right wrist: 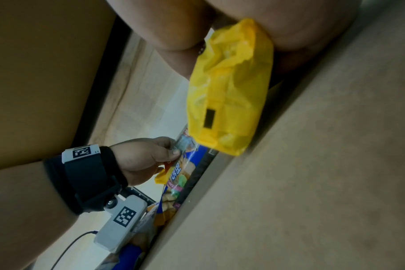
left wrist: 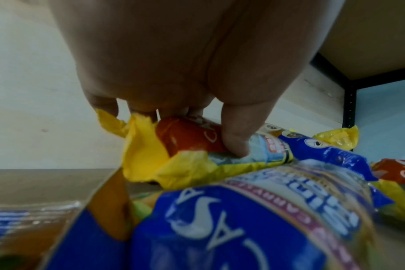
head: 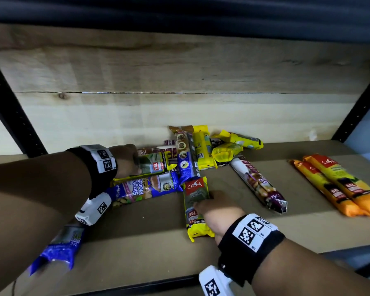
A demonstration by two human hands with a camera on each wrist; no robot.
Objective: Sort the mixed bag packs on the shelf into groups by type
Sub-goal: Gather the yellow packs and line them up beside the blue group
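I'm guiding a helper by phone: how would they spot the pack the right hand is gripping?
On the brown shelf, look just in front of the central heap of packs. The yellow 25L pack lies alone, pointing front to back under the right hand; its twin lies crosswise on the heap.

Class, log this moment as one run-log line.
left hand: grips yellow 25L bag pack atop pile | right hand: holds matching yellow 25L pack on shelf | orange packs: grouped right

In my left hand [head: 124, 159]: yellow pack [head: 153, 166] w/ red logo patch & green panel. My right hand [head: 217, 212] has a matching yellow/red/green pack [head: 195, 201]. Blue pack [head: 145, 188] w/ white lettering; two orange packs [head: 338, 184] w/ red tops; black wristbands [head: 247, 242] w/ b&w square-code tags.
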